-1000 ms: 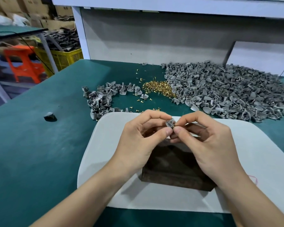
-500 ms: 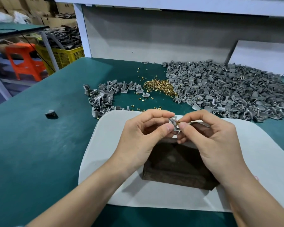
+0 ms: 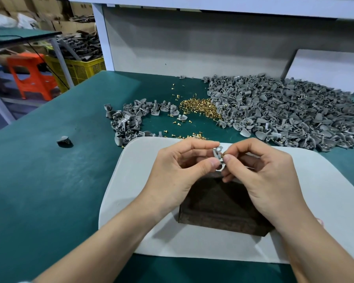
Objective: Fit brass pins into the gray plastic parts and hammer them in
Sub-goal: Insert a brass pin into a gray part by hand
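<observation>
Left fingers (image 3: pixel 210 162) pinch gray part (image 3: pixel 217 153), right fingers (image 3: pixel 228 159) brass pin (image 3: pixel 223 155) touching it.

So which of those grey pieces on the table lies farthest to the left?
The lone grey piece on the green table, well left of the small heap; it lies by itself, while nearly all others are heaped.

Bright, even light came from overhead, leaving only soft shadows on the white mat (image 3: pixel 129 201). The wide lens bent the green table (image 3: pixel 49 190) at its edges; distant boxes (image 3: pixel 55 5) looked soft
</observation>
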The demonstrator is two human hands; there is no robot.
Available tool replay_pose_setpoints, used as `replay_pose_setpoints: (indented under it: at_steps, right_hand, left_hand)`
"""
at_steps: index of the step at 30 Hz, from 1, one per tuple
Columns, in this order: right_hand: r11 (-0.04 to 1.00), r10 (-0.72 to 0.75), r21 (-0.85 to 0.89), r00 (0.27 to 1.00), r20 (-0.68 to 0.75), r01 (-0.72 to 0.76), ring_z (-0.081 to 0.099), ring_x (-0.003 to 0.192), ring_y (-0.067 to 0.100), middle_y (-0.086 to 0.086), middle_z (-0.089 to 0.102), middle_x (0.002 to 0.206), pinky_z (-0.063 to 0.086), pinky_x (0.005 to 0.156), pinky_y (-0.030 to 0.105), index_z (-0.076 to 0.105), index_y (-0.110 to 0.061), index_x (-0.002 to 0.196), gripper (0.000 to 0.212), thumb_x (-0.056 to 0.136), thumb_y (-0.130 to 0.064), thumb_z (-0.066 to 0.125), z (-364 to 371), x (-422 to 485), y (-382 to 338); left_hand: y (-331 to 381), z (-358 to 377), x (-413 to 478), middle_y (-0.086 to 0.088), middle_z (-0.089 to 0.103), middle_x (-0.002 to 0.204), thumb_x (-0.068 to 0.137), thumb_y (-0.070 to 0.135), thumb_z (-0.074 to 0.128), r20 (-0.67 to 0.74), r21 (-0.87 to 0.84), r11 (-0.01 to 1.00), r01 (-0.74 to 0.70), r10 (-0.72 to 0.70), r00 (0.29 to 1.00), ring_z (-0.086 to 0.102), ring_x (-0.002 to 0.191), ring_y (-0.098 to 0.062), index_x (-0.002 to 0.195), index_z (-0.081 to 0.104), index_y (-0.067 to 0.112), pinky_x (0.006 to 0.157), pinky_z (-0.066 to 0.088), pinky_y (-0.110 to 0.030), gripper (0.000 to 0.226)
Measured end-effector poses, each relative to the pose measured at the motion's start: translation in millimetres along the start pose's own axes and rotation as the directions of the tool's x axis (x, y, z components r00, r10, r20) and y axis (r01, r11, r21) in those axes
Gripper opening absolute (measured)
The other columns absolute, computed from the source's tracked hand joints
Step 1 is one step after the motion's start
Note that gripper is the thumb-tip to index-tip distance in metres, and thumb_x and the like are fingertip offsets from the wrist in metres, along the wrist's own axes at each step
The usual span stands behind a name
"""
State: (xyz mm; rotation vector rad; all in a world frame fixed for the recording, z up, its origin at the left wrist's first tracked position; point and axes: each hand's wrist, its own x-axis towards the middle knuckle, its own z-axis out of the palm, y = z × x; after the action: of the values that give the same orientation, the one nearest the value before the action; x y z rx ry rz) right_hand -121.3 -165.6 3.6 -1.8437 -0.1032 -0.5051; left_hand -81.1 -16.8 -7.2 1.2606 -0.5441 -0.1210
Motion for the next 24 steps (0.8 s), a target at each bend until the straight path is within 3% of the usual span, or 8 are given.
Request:
replay_pose_setpoints:
  at_steps: [7,24]
  right_hand:
    - [0.977,0.095,0.188,0.995,0.036,-0.100,0.063,0.050,0.018,0.013,0.063,0.060,0.052,0.050,0.022,0.065,-0.009,0.070,0.015,0.080,0.003,0.066,-0.9,3.0,-1.5]
    - [0.984,0.093,0.152,0.995,0.040,-0.098,0.062,0.046,0.014,0.010,0.065,0.057,0.049,0.046,0.018,0.064,-0.006,0.069,0.016,0.080,0.006,0.065,-0.1,2.3,-3.3]
  left_hand:
    - [1.1,0.7,0.3,0.001,0.072,0.078,0.075,-0.005,0.068,0.000,0.057,0.998,-0.013,0.013,1.000,0.068,0.071,-0.008,0.093,0.068,0.008,0.070,0.052,-0.015,0.021]
    - [2.0,-0.5,-0.2,0.002,0.073,0.078,0.076,-0.005,0.070,0.006,0.139,0.990,-0.021,0.020,1.000,0.068,0.073,-0.009,0.090,0.070,0.014,0.070,0.051,-0.015,0.024]
